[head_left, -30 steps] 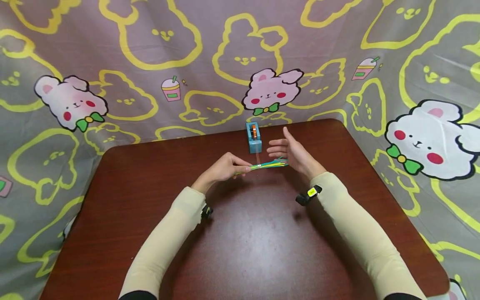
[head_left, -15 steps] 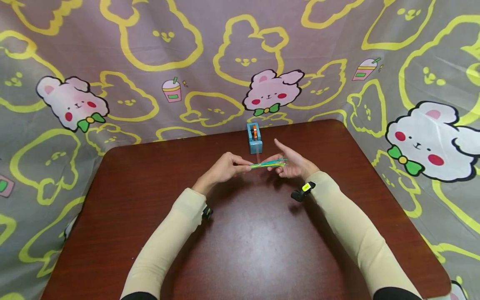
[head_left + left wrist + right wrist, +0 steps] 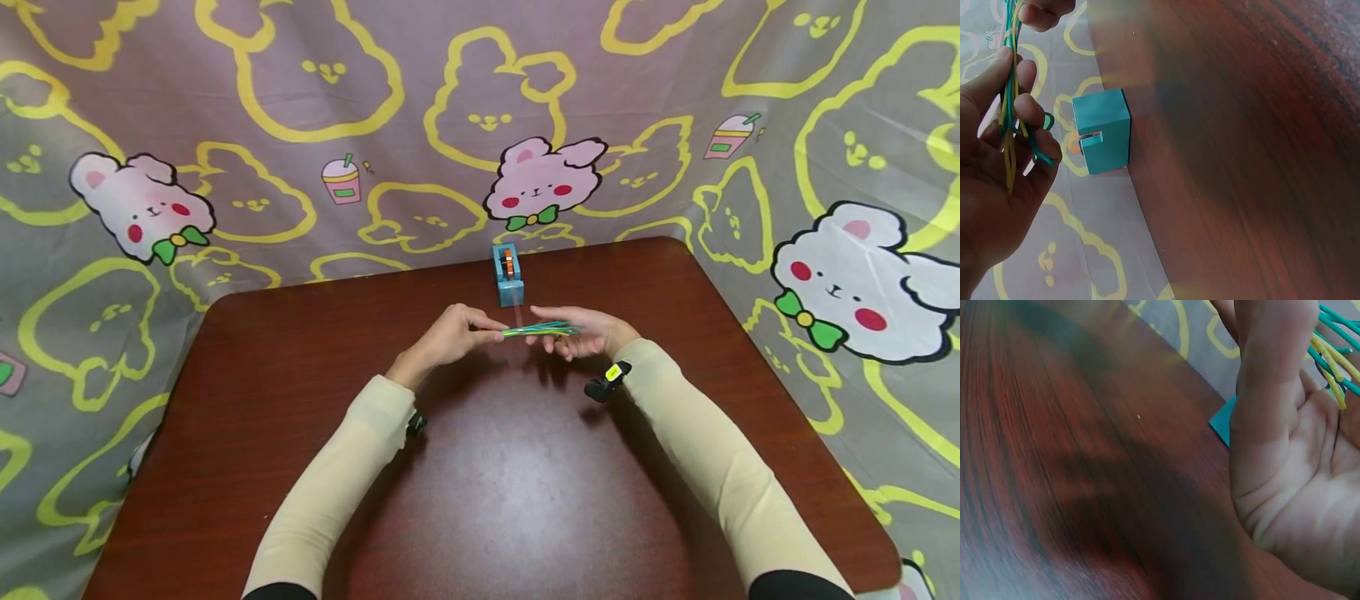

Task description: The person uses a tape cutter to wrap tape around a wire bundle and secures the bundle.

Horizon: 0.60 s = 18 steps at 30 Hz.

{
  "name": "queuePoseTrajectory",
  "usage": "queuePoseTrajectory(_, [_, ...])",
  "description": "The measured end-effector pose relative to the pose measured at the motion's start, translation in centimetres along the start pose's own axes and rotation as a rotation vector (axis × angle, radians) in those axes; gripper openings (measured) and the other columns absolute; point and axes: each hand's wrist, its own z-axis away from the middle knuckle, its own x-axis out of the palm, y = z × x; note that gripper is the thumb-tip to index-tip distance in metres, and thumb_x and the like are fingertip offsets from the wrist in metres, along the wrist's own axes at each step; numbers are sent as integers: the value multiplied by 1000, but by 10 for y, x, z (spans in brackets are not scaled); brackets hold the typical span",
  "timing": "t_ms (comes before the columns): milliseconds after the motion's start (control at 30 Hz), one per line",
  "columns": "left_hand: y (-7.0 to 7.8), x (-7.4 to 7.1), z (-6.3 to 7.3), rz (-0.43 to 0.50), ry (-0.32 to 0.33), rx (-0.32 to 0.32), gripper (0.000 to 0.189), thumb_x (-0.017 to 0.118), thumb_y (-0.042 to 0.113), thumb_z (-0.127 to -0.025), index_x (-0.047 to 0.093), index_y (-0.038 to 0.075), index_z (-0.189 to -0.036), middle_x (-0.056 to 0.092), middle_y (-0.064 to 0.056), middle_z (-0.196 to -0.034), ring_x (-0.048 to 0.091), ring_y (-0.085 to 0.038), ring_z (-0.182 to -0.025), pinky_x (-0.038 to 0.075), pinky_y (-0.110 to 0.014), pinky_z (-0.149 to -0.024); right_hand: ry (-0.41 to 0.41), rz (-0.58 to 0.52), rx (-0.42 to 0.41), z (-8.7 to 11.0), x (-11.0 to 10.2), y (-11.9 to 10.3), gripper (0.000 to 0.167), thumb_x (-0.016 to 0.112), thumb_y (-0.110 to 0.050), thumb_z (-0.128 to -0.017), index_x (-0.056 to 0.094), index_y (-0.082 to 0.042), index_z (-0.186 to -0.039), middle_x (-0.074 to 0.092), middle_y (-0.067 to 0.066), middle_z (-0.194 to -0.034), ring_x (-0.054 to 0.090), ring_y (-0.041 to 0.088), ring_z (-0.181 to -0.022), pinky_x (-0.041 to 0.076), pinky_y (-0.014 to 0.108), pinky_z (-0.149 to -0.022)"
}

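Observation:
My left hand (image 3: pixel 453 333) pinches a bundle of thin green and yellow wires (image 3: pixel 551 328) between thumb and fingers; the left wrist view shows their looped ends over the palm. A strip of clear tape (image 3: pixel 518 315) runs from the blue tape dispenser (image 3: pixel 510 292) to the middle of the bundle. My right hand (image 3: pixel 592 327) is at the bundle's other end, its fingers extended behind and below the wires. In the right wrist view the loose wire ends (image 3: pixel 1335 359) lie over the right palm. Whether the right fingertips touch the tape is unclear.
The dispenser, with an orange-cored roll, stands near the back edge of the dark brown table (image 3: pixel 495 500). Patterned curtain (image 3: pixel 420 100) hangs behind and on both sides.
My right hand has come down and left, from upright beside the bundle to behind and under it. Its thumb has lowered toward the tape. My left hand keeps its hold in place.

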Motion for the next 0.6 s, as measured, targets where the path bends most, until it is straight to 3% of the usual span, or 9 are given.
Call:
queuePoseTrajectory(200, [3,-1,0,-56,6,-10,17,76,11,-90,80,7,-106,71,-18,-86,49,-13,-66,38,-25,-57,-24,177,-27,2,-2,-8,58,54,-30,-106,50,24,-126,65,7,-68,61,12,-57,52,25,-52])
queuePoseTrajectory(333, [3,-1,0,-93,13,3,18,77,11,-89,80,9,-107,72,-16,-86,51,-13,-67,40,-25,-58,-37,265,-8,5,1,-20,48,51,-21,-107,50,23,-127,66,8,-71,63,16,-62,55,29,-56])
queuePoseTrajectory(600, [-1,-3,0,-30,22,-33,17,80,13,-88,81,11,-105,74,-10,-87,49,-16,-66,38,-25,-56,15,443,-1,11,13,-39,43,60,-18,-103,56,19,-124,65,8,-73,64,17,-65,58,32,-64])
